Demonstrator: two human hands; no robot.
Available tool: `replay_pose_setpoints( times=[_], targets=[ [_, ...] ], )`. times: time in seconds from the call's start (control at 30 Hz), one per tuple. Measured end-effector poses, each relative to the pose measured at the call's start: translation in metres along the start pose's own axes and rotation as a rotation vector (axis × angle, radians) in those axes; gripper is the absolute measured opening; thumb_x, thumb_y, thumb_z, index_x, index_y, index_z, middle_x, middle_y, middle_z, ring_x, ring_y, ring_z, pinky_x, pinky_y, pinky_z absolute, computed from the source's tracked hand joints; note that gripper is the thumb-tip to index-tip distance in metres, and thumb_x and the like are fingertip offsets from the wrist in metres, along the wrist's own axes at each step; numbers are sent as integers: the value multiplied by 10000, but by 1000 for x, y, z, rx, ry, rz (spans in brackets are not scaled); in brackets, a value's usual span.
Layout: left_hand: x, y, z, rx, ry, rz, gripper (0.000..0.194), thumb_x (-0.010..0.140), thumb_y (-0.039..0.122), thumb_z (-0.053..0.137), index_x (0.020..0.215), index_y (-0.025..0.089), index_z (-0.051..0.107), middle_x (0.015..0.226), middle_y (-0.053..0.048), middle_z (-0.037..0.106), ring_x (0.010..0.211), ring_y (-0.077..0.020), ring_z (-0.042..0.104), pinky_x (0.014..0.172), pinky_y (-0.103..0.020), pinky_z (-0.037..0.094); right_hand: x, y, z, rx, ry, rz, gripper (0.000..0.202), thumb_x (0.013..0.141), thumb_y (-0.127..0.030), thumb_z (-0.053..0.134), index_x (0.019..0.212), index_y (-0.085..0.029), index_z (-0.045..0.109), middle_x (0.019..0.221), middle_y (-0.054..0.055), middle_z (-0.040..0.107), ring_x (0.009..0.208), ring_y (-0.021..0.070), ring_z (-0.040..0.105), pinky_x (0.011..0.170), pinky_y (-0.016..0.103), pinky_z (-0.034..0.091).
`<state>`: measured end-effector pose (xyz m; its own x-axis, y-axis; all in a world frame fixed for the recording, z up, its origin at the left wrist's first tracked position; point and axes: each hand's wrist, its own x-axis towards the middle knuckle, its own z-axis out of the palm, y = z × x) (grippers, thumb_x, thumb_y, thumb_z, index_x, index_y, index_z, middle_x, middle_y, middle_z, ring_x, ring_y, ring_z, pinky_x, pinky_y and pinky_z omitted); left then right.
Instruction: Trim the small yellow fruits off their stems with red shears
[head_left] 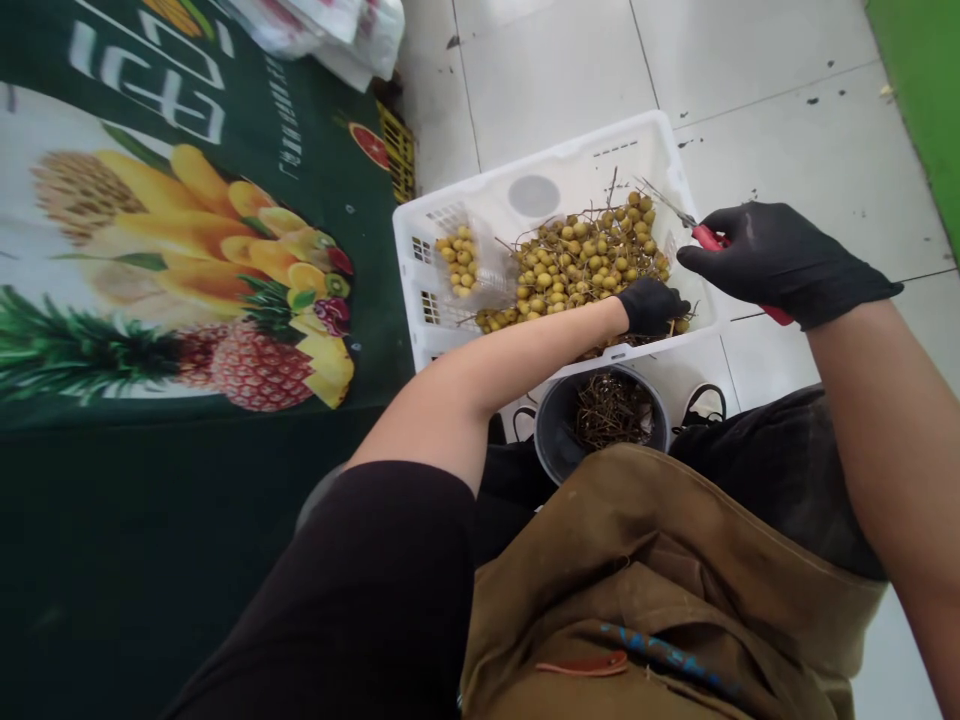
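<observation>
Most fruit [577, 262] inside the crate [534, 165] looks untrimmed, its tub [491, 282] holding some, right hand [780, 250] gripping snips [705, 237], left hand [651, 305] grasp unclear.

L hand [654, 306] extended fwd, R hand [784, 255] w/ curled fingers [729, 220].

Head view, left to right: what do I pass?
Printed pineapple, yellow crate, clear container with fruit inside, black-gloved left hand, black-gloved right hand holding red-handled clippers, green strip.
</observation>
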<state>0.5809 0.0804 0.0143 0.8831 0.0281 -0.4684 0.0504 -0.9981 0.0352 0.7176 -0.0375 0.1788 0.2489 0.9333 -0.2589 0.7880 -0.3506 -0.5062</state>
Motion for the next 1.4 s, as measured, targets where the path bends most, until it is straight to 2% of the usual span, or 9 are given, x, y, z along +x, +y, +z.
replay_pose_setpoints(
  times=[0.3, 0.5, 0.6, 0.7, 0.93, 1.03, 1.17, 1.3, 1.4],
  targets=[
    [-7, -3, -21, 59, -49, -5, 558, 1069, 268, 641, 1617, 186, 704, 1318, -193, 866, 1186, -364, 836, 889, -402, 545, -1, 7, 1, 29, 3, 16, 335, 994, -569, 621, 955, -287, 797, 744, 118, 692, 782, 318, 631, 756, 484, 501],
    [-22, -2, -21, -46, 87, -67, 444, 1163, 353, 500, 1355, 178, 860, 1162, -186, 893, 1035, -333, 852, 830, -401, 509, 1, 13, 1, 28, -23, 31, 321, 995, -567, 644, 928, -289, 789, 763, 124, 702, 816, 328, 651, 781, 494, 506],
    [-30, 2, -19, -96, 94, -102, 416, 1161, 359, 547, 1354, 175, 867, 1139, -190, 894, 1006, -328, 847, 800, -390, 485, 2, 15, 1, 22, -22, 23, 320, 999, -555, 636, 927, -281, 785, 787, 133, 715, 836, 333, 660, 788, 501, 509],
    [-37, 11, -22, -118, 54, -135, 381, 1110, 283, 649, 1419, 164, 838, 1159, -196, 893, 1055, -342, 849, 808, -375, 486, 3, 17, 1, 12, -47, 19, 354, 1013, -587, 621, 912, -282, 771, 808, 137, 718, 831, 329, 651, 790, 508, 510],
    [-26, 23, -25, 19, -58, -104, 423, 1069, 61, 556, 1335, 142, 875, 1299, -218, 872, 1223, -364, 823, 906, -402, 527, 4, 21, 5, -26, -84, 24, 368, 994, -635, 658, 894, -295, 755, 813, 124, 709, 832, 324, 656, 775, 494, 503],
    [-39, 8, -22, -7, 53, -175, 428, 1093, 100, 519, 1339, 155, 866, 1247, -202, 882, 1135, -345, 834, 854, -389, 520, 2, 22, 6, -10, -81, 32, 391, 971, -674, 686, 870, -301, 743, 807, 118, 709, 824, 318, 653, 772, 486, 498],
    [-84, -28, -16, -201, 258, -293, 383, 1030, 202, 665, 1377, 192, 828, 1228, -142, 885, 1096, -314, 830, 855, -349, 545, 2, 25, 7, -28, -79, 1, 385, 939, -667, 705, 824, -300, 695, 792, 110, 695, 824, 312, 651, 771, 466, 486],
    [-123, -61, -18, -502, 634, -374, 254, 1120, 309, 582, 1186, 179, 791, 1121, -133, 857, 1039, -271, 808, 956, -359, 585, 0, 23, 6, -36, -44, -13, 396, 985, -653, 643, 814, -296, 666, 727, 88, 657, 772, 298, 617, 756, 461, 475],
    [-144, -78, -29, -691, 920, -378, 501, 1203, 585, 440, 983, 218, 701, 978, -101, 787, 959, -238, 758, 962, -380, 596, -4, 17, 3, -13, -25, -16, 371, 976, -638, 665, 824, -300, 692, 699, 75, 648, 765, 300, 616, 765, 461, 479]
  ],
)
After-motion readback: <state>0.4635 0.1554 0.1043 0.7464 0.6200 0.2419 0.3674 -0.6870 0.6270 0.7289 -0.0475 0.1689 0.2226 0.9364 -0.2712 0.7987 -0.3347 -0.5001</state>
